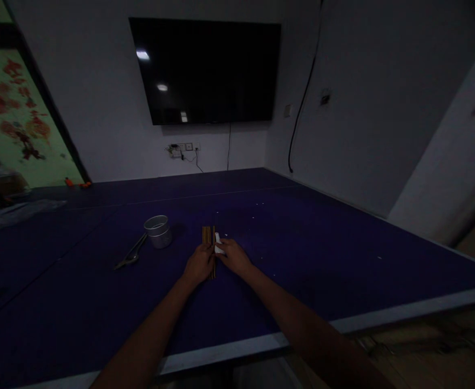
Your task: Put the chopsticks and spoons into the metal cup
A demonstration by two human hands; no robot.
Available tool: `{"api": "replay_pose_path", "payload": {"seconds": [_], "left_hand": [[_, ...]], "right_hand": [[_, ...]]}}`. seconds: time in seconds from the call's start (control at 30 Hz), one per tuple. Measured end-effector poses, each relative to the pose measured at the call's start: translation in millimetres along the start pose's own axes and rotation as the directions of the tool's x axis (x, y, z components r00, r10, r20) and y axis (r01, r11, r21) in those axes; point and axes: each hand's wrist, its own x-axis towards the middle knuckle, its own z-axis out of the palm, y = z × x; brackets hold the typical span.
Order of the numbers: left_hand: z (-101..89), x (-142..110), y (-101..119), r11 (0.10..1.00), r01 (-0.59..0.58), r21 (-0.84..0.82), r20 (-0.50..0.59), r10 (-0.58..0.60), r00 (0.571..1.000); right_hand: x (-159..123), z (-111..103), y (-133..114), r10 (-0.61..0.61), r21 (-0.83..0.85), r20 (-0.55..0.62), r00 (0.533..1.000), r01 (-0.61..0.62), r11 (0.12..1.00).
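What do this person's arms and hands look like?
The left hand and right hand wear no gloves. The left forearm and right forearm are bare, with no sleeves in view. No watch, bracelet or cable shows; it is too dim to tell about rings or markings.

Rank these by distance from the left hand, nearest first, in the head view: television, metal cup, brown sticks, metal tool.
1. Brown sticks: partly under the left hand.
2. Metal cup: left of the hand.
3. Metal tool: left of the cup.
4. Television: on the far wall.
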Motion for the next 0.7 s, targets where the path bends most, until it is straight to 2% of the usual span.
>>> {"api": "replay_pose_path", "payload": {"seconds": [0.23,0.7], "left_hand": [[-4.2,-2.5,3.3,0.999,0.002,0.035,0.006,-0.002,1.0],[-2.5,-2.2,0.5,1.0,0.019,-0.001,-0.011,-0.019,1.0]], "right_hand": [[0.7,2.4,-0.9,0.004,-0.018,-0.007,1.0,-0.004,1.0],[1.3,5.2,-1.7,-0.04,-0.004,0.011,0.999,0.04,0.999]]}}
